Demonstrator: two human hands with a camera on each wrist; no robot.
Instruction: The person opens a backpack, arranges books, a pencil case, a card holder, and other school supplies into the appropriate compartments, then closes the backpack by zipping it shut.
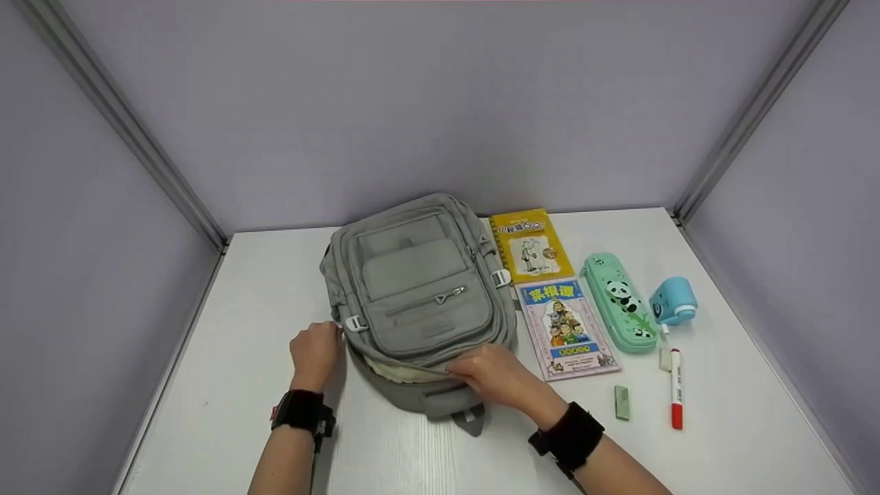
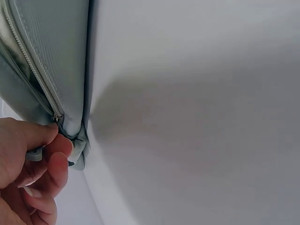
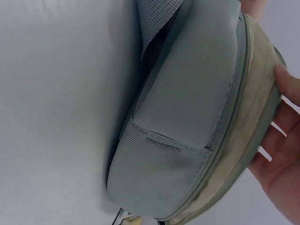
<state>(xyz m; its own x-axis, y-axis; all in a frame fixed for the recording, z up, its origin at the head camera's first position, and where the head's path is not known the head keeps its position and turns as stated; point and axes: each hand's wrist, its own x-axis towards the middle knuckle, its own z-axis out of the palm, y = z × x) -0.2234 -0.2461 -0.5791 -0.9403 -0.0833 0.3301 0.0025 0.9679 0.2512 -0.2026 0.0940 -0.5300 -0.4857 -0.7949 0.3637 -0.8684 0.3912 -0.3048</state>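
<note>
Bag (image 1: 416, 268) lies on table (image 1: 268, 282), mouth (image 3: 248, 108) gaping. My left hand (image 1: 316, 354) pinches zip pull (image 2: 34, 154), my right hand (image 1: 498, 375) mouth's edge (image 3: 261, 131). Cloth seems soft (may sag, I think); best hold by edge.

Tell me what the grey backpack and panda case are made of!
The backpack looks like matte woven cloth, perhaps polyester: fine ribbing shows in the wrist views. The panda case might be smooth plastic, judging by its even surface and firm-looking shape.
</note>
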